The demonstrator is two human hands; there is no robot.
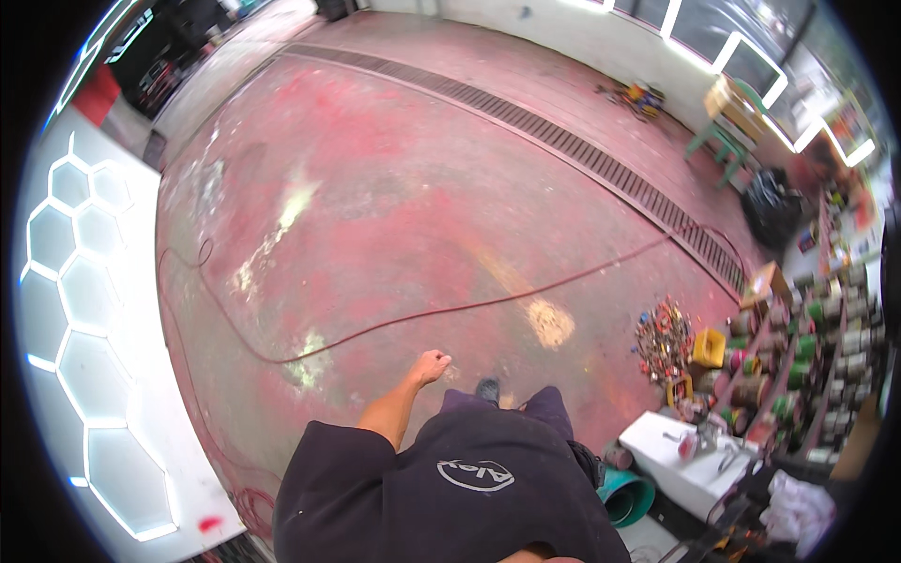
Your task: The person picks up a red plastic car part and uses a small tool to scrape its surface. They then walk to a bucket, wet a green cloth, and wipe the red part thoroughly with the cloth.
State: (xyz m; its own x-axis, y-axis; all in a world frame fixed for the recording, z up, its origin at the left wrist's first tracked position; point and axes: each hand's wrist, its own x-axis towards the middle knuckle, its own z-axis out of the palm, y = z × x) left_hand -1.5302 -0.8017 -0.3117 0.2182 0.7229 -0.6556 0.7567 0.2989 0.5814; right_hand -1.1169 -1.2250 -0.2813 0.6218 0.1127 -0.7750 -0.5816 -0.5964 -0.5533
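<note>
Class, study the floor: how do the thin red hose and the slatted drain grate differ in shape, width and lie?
The hose is a thin line, while the drain grate is a much broader band. The hose is plain along its length, whereas the grate has dark crosswise slats. The hose lies loosely in bends and a small loop; the grate forms one unlooped strip. Both are long and stretch across the red-stained floor.

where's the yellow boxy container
In the head view, the yellow boxy container is at right, between the heap of small mixed items and rows of cans.
</note>
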